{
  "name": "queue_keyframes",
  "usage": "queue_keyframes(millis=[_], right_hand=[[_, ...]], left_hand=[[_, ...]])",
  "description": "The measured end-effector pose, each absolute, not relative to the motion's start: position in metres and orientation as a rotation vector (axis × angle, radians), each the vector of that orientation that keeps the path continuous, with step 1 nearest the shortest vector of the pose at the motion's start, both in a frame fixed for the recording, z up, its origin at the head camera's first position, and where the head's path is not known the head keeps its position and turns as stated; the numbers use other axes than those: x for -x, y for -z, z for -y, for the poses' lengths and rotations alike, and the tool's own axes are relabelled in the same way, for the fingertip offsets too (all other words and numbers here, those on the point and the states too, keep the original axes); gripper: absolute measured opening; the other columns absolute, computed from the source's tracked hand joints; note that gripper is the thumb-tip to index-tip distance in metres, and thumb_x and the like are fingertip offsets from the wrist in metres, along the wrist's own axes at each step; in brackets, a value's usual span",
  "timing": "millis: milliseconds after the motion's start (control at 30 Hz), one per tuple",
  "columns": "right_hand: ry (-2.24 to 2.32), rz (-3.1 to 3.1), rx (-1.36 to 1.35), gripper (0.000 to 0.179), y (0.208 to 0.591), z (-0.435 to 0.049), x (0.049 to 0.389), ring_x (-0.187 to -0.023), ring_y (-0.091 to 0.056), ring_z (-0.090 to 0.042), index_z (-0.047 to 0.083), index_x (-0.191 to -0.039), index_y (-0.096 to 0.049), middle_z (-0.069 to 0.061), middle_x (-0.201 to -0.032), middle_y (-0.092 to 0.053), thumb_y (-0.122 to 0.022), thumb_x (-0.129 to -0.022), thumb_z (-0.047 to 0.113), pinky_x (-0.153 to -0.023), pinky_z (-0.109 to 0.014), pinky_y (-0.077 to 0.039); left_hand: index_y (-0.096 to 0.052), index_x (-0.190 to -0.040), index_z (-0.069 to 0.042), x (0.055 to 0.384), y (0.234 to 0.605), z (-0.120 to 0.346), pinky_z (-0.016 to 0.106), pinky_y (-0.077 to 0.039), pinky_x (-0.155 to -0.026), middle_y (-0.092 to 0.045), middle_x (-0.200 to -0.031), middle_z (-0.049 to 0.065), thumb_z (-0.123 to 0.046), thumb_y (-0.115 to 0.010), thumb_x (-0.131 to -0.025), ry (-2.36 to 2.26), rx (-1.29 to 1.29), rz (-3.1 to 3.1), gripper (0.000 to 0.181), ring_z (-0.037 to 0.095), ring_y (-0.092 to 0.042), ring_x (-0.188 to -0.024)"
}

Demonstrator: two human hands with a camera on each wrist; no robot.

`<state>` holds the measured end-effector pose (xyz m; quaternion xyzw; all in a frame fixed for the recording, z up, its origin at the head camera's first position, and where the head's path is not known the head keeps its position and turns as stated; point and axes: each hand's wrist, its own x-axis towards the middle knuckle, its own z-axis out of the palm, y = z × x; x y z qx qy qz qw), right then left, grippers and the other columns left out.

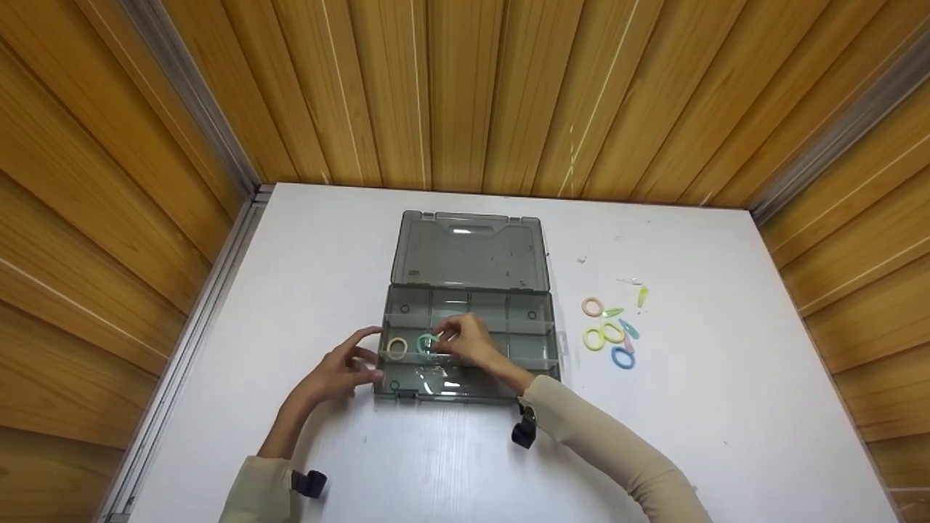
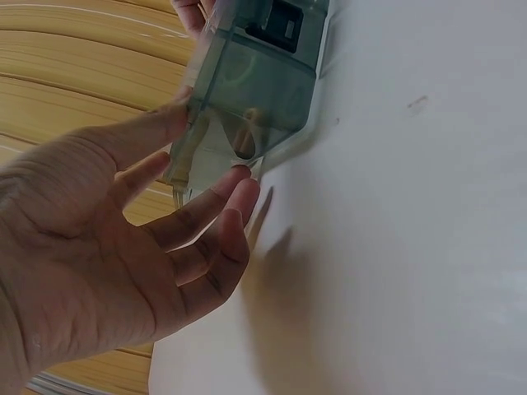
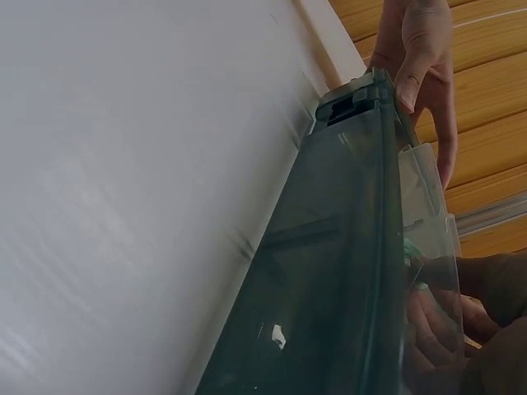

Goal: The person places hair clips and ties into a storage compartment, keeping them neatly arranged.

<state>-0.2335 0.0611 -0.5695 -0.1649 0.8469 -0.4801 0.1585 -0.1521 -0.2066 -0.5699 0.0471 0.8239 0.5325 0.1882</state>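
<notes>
A grey see-through divided box [image 1: 530, 349] lies on the table with its lid [image 1: 472, 250] folded back. My right hand [image 1: 468, 340] reaches into the middle row and pinches a mint green hair tie [image 1: 423, 346] between thumb and fingers. In the right wrist view, the green hair tie [image 3: 412, 251] shows through the clear divider. Left of it, a beige hair tie [image 1: 397, 349] occupies the end compartment. My left hand [image 1: 341, 372] touches the box's left end with fingers spread. In the left wrist view its fingertips meet the box's end wall [image 2: 255, 119].
To the box's right lie a peach hair tie [image 1: 592, 307], yellow hair ties [image 1: 593, 339] and a blue one [image 1: 623, 357]. Among them are small snap hair clips, including a teal clip [image 1: 629, 329] and a yellow-green clip [image 1: 642, 296]. Wood-panelled walls [image 1: 465, 94] border the white table.
</notes>
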Motion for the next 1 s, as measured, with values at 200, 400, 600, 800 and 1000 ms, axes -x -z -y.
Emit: queue_keyframes(millis=[200, 400, 600, 800, 1000], right_hand=[[1.343, -2.402, 0.479, 0.020, 0.573, -0.059, 0.233, -0.067, -0.064, -0.003, -0.004, -0.096, -0.077, -0.019, -0.086, -0.077, -0.083, -0.078, -0.001, -0.060, -0.014, -0.048], [1.330, -2.372, 0.464, 0.019, 0.573, -0.059, 0.234, -0.074, -0.073, -0.017, -0.006, -0.097, -0.076, -0.020, -0.088, -0.077, -0.079, -0.079, -0.006, -0.061, -0.014, -0.050], [1.299, -2.381, 0.496, 0.019, 0.572, -0.060, 0.235, -0.085, -0.075, -0.030, -0.005, -0.100, -0.076, -0.020, -0.093, -0.078, -0.078, -0.081, -0.006, -0.071, -0.019, -0.056], [1.315, -2.347, 0.575, 0.021, 0.568, -0.060, 0.236, -0.089, -0.075, -0.036, -0.008, -0.104, -0.075, -0.023, -0.096, -0.077, -0.076, -0.083, -0.007, -0.074, -0.022, -0.058], [1.322, -2.320, 0.556, 0.025, 0.549, -0.071, 0.234, -0.082, -0.075, -0.022, -0.004, -0.109, -0.075, -0.019, -0.099, -0.078, -0.076, -0.084, -0.002, -0.071, -0.022, -0.058]], left_hand=[[-0.037, -0.156, -0.023, 0.152, 0.575, 0.206, 0.038, -0.056, -0.065, -0.062, -0.126, 0.026, -0.016, -0.076, -0.092, -1.477, -0.106, -2.317, 0.076, 0.025, -0.067, -0.098], [-0.036, -0.157, -0.024, 0.153, 0.575, 0.205, 0.038, -0.056, -0.065, -0.061, -0.127, 0.026, -0.017, -0.076, -0.092, -1.486, -0.107, -2.302, 0.076, 0.023, -0.067, -0.097], [-0.035, -0.157, -0.020, 0.154, 0.575, 0.206, 0.038, -0.056, -0.064, -0.061, -0.127, 0.028, -0.016, -0.076, -0.092, -1.498, -0.144, -2.299, 0.076, 0.024, -0.067, -0.096], [-0.031, -0.159, -0.017, 0.156, 0.573, 0.208, 0.038, -0.054, -0.061, -0.061, -0.128, 0.030, -0.015, -0.074, -0.094, -1.484, -0.146, -2.306, 0.078, 0.023, -0.067, -0.094], [-0.032, -0.159, -0.017, 0.154, 0.573, 0.208, 0.039, -0.054, -0.061, -0.061, -0.127, 0.030, -0.014, -0.074, -0.094, -1.490, -0.137, -2.309, 0.078, 0.024, -0.067, -0.094]])
